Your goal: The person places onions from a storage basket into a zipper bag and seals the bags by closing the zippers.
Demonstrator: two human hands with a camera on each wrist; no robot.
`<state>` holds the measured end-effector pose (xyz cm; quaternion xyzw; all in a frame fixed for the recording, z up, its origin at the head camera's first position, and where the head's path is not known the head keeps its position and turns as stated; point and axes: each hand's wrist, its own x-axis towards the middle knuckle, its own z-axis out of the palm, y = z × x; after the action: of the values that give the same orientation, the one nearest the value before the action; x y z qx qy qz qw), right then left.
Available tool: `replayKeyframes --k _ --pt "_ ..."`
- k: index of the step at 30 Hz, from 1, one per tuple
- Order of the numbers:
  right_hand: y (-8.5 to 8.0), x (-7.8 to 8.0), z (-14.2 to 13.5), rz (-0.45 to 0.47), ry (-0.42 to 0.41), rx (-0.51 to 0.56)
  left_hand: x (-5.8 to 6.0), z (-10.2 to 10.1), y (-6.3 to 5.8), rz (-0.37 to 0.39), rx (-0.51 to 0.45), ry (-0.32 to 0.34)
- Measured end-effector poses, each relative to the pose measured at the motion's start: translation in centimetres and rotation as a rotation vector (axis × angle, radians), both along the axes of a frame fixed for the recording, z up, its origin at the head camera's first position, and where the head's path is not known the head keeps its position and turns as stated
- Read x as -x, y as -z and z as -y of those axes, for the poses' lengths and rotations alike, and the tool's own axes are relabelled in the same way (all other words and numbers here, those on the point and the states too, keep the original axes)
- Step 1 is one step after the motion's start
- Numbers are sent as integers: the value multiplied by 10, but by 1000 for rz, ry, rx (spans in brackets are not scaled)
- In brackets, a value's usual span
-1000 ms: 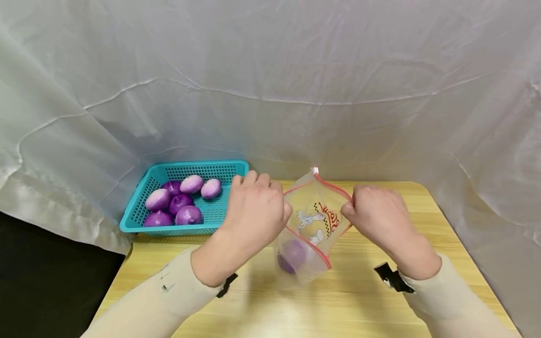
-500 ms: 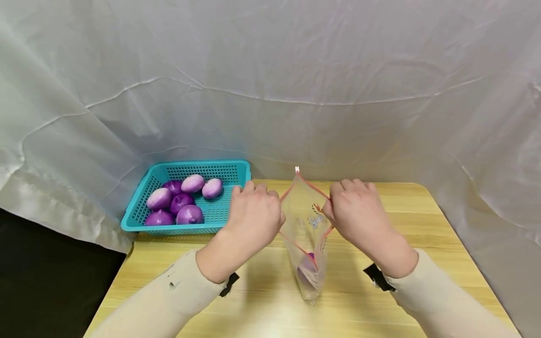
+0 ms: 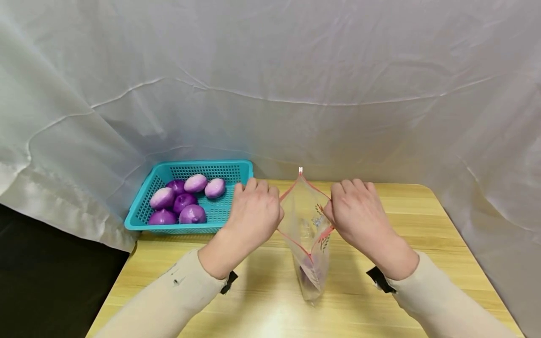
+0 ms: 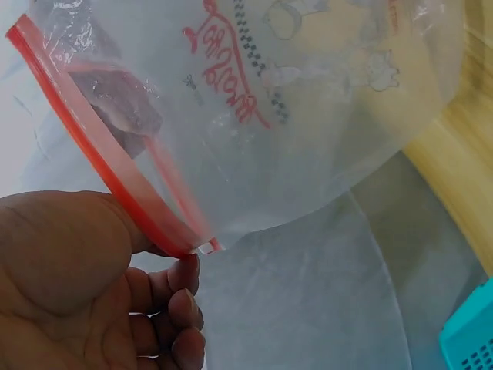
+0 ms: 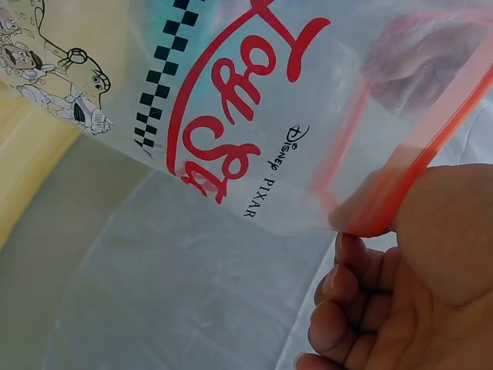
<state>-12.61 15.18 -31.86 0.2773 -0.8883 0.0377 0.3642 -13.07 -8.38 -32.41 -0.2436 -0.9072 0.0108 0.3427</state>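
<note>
A clear zip bag (image 3: 302, 225) with a red zip edge and printed cartoon figures hangs between my two hands, its mouth spread wide. My left hand (image 3: 257, 211) pinches one side of the red edge; my right hand (image 3: 354, 211) pinches the opposite side. The white slider (image 3: 300, 170) sits at the far corner of the mouth. Low in the bag a purple onion (image 3: 307, 272) shows dimly through the plastic. In the left wrist view, thumb and fingertips hold the red zip edge (image 4: 100, 162). The right wrist view shows red lettering (image 5: 231, 100) on the bag.
A turquoise basket (image 3: 230, 164) with several purple onions (image 3: 192, 214) stands at the back left of the wooden table (image 3: 401, 234), beside my left hand. A pale cloth (image 3: 321, 94) hangs behind the table and along its sides.
My right hand has moved left and the bag's mouth has narrowed a little. The bag now hangs more upright, with the onion lower and nearer to me. In the last half second little has changed.
</note>
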Motion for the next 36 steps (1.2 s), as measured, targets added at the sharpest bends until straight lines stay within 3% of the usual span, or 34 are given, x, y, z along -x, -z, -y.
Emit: replayKeyframes --k 8,15,18,27,36 --pt "3 0 -4 36 20 39 2 1 -2 -4 -30 47" --pt "7 2 -9 86 53 66 8 25 -8 87 -110 66" --pt "7 1 -10 103 60 72 17 47 -8 129 -128 67" --pt "5 -3 -12 127 72 85 55 142 -5 403 -74 -43" --pt "3 -8 -12 149 83 101 70 209 14 571 -49 -179"
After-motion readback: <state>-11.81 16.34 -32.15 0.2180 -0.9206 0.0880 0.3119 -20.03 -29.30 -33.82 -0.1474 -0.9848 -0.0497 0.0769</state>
